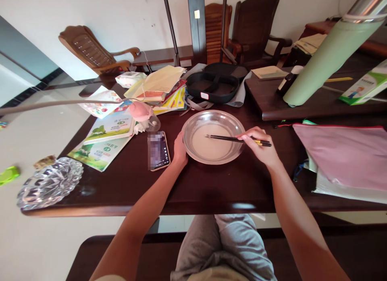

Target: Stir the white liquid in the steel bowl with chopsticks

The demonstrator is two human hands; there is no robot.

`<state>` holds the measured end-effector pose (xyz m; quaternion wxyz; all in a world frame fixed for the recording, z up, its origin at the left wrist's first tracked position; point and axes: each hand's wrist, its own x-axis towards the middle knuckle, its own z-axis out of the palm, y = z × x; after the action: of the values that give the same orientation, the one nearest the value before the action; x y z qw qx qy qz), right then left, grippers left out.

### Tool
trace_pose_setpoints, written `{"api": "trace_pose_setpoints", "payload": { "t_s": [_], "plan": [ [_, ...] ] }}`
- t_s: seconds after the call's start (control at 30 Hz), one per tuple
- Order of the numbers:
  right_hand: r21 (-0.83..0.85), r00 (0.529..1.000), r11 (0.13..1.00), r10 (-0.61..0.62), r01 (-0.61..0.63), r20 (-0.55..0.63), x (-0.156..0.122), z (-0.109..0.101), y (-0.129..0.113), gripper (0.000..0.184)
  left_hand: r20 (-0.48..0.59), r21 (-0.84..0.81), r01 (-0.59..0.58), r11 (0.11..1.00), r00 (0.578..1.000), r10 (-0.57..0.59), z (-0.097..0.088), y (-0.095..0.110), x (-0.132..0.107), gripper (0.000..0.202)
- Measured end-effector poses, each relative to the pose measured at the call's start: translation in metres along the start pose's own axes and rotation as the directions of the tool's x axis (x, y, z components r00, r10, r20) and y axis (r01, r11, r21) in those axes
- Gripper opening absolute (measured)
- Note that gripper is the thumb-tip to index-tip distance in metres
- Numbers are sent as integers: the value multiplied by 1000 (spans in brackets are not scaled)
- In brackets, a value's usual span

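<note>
A round metal bowl [238,154] stands on the dark wooden table in front of me, with a pale, milky liquid [208,148] in it. My left hand [180,150] grips the bowl's left rim; the fingertips are partly hidden behind it. In my right hand [258,143] is a pair of black chopsticks [223,138] with gold bands near the top. Their tips reach over the middle of the bowl, at or just above the liquid. A phone [163,152] with a lit screen lies left of my left hand.
Left of the bowl are a pink-capped bottle [142,111], booklets [110,128] and a glass dish [51,184]. Behind it sits a black case [211,85]. At right are a tall green flask [326,59] on a raised board and a pink pouch [344,156]. A blurred cable [60,107] crosses the left side.
</note>
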<state>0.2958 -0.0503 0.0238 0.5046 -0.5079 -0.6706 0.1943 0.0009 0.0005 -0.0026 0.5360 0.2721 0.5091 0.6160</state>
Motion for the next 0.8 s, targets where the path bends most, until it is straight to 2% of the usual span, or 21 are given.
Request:
{"api": "trace_pose_setpoints", "payload": {
  "t_s": [0.1, 0.17, 0.27, 0.37, 0.43, 0.5, 0.57, 0.67, 0.73, 0.8],
  "plan": [
    [44, 986, 999, 32, -25, -162, -2, -12, 5, 60, -3, -2, 10, 1000, 1000, -10, 1, 2, -1, 25],
    [122, 974, 992, 68, -42, -215, -5, -18, 7, 62, -10, -4, 15, 1000, 1000, -15, 2, 2, -2, 26],
    [196, 990, 978, 97, -74, -107, -8, -16, 3, 62, -17, -4, 9, 1000, 1000, -9, 2, 1, -2, 27],
    [131, 997, 990, 49, -57, 62, -6, -5, -2, 61, -9, 0, 1, 1000, 1000, -1, 1, 0, -1, 30],
    [71, 995, 997, 10, -18, 101, -4, 1, -3, 62, -8, 5, -2, 1000, 1000, 2, 0, -1, 0, 30],
    [28, 998, 1000, -4, 2, 59, -2, 1, -2, 62, -12, 9, 2, 1000, 1000, -2, -1, 0, 0, 27],
    [20, 999, 1000, 17, -16, -41, -2, -5, 2, 61, -19, 11, 11, 1000, 1000, -11, -1, 0, 1, 24],
    [92, 982, 994, 75, -60, -173, -4, -18, 6, 61, -25, 5, 21, 1000, 999, -21, -1, 0, 1, 24],
    [155, 982, 985, 98, -73, -164, -6, -21, 5, 63, -22, 2, 18, 1000, 1000, -17, -1, 0, 1, 26],
    [172, 992, 982, 96, -80, -83, -7, -17, 1, 63, -18, 4, 12, 1000, 1000, -12, -1, -1, 1, 27]
  ]
}}
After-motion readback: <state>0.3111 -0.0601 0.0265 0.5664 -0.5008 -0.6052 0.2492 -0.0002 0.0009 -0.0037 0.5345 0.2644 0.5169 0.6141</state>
